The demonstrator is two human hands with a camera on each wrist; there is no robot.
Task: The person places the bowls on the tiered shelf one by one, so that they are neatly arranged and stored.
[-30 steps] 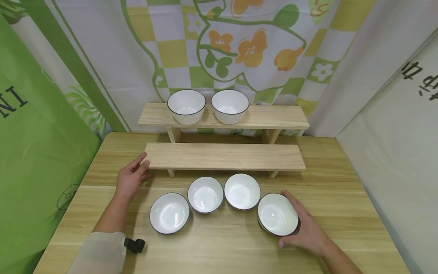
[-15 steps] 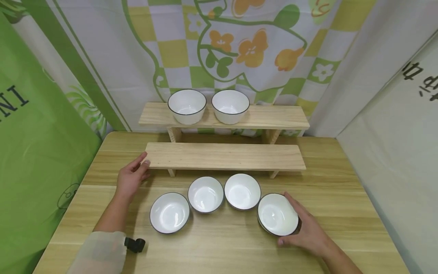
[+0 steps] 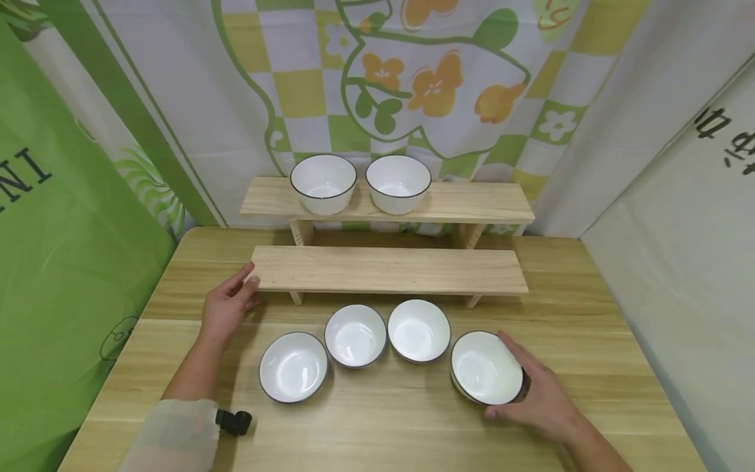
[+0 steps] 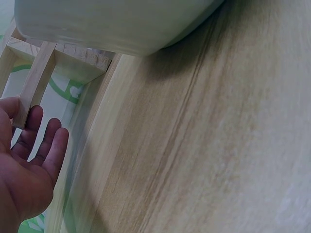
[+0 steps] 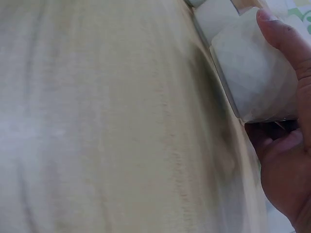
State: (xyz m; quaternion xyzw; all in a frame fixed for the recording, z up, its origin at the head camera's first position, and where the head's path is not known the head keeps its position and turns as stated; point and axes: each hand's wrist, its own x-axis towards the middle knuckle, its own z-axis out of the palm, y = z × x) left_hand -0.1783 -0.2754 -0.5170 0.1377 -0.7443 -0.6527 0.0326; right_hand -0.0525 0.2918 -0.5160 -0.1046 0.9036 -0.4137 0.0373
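Right grip (image 3: 539, 398) around rightmost bowl (image 3: 486, 367)

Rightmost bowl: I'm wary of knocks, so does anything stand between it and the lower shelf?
Nothing visible blocks the rightmost bowl from the lower shelf straight ahead; the neighbouring bowl sits to its left.

Head view: bright, fairly even light; small glare spots in the bowls (image 3: 293, 367). Wrist views: softer, worktop (image 5: 97, 121) grain blurred.
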